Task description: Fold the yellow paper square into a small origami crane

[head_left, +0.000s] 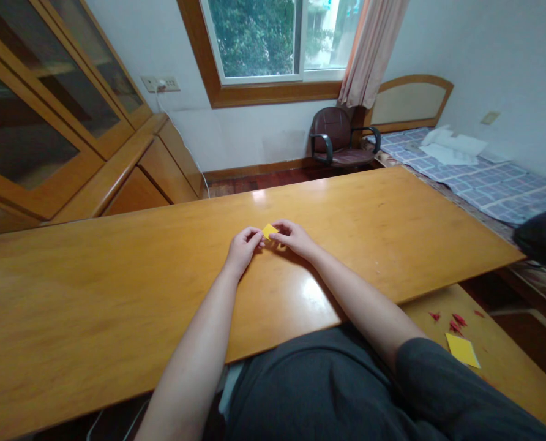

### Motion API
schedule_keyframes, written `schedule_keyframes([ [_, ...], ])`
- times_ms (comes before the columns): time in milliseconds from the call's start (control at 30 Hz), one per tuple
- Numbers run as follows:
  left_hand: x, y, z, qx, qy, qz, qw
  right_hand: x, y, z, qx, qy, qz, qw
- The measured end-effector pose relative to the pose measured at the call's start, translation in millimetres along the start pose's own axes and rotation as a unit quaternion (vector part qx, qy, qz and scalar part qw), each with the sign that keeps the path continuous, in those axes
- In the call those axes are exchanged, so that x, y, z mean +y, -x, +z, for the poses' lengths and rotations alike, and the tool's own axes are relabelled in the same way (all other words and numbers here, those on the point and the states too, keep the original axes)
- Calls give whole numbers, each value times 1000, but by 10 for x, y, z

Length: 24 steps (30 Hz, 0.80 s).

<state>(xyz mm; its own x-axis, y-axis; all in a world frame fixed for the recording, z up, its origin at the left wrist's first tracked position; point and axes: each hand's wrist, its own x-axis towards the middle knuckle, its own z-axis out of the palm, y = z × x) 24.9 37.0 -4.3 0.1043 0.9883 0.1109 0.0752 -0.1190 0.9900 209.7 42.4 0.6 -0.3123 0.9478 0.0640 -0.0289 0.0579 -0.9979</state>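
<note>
A small piece of yellow paper (269, 231), folded to a diamond-like shape, is held between both hands just over the wooden table (139, 288). My left hand (246, 246) pinches its left corner with thumb and forefinger. From the other side, my right hand (293, 237) grips it, thumb in front and fingers curled behind. The paper's lower edge is partly covered by the fingers, so I cannot make out its folds.
On a lower surface to the right lie several small red folded-paper pieces (456, 323) and a yellow paper stack (463, 350). Beyond the table stand a brown armchair (340, 138) and a bed (497, 177). A wooden cabinet (117, 177) is at the left.
</note>
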Motion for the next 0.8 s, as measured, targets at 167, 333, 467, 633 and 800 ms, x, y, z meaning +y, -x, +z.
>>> schedule_keyframes([
  [167,-28,0,4,-28,-20,0,999,8,-5,-18,11,-29,-15,999],
  [333,-42,-4,7,-37,-24,7,999,16,-6,-23,3,-10,-4,1000],
  [467,-32,0,9,-39,-45,18,998,11,-9,-12,4,-26,-3,1000],
  [633,-14,3,12,-33,-59,37,997,-18,-3,-6,5,-38,11,999],
  [800,-15,2,32,-17,-32,32,999,-31,-6,-3,19,-43,13,999],
])
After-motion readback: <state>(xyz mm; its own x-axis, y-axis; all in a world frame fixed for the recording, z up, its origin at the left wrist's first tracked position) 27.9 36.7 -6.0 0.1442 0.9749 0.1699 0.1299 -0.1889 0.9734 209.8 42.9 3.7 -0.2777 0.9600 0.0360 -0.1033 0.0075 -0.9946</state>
